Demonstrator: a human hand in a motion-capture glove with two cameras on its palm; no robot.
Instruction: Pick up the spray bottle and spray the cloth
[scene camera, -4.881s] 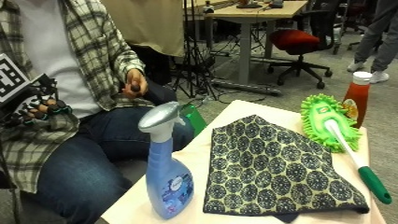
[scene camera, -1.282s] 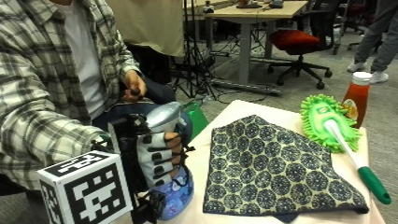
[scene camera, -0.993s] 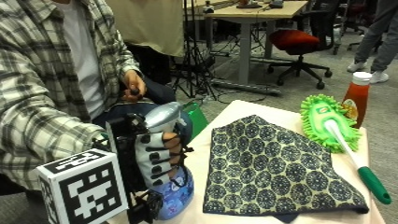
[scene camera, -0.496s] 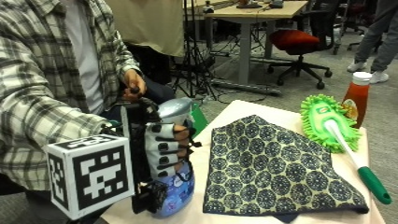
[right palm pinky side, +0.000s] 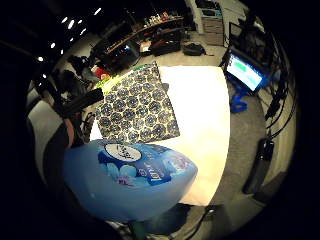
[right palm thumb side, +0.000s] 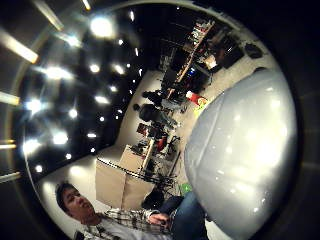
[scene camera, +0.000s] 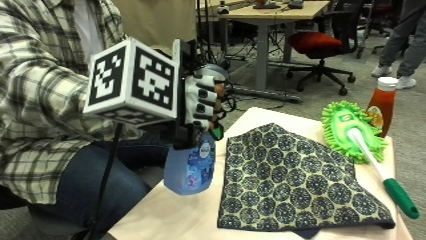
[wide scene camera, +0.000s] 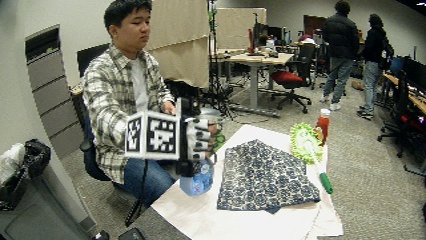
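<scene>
Gloved right hand (scene camera: 200, 102) curls round spray bottle (scene camera: 192, 167) neck; rigid plastic, bottom-heavy with liquid, neck suits gripping.

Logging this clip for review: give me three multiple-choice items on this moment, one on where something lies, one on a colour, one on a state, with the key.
1. Where does the patterned cloth lie?
A. flat on the table
B. over the person's lap
C. on the floor

2. What colour is the head of the duster?
A. blue
B. bright green
C. red

3. What is the gloved right hand doing?
A. resting flat on the cloth
B. gripping the spray bottle
C. holding the ketchup bottle

Key: 1 A, the cloth is spread on the tabletop; 2 B, the fringed head is bright green; 3 B, its fingers curl round the bottle's neck.
</scene>
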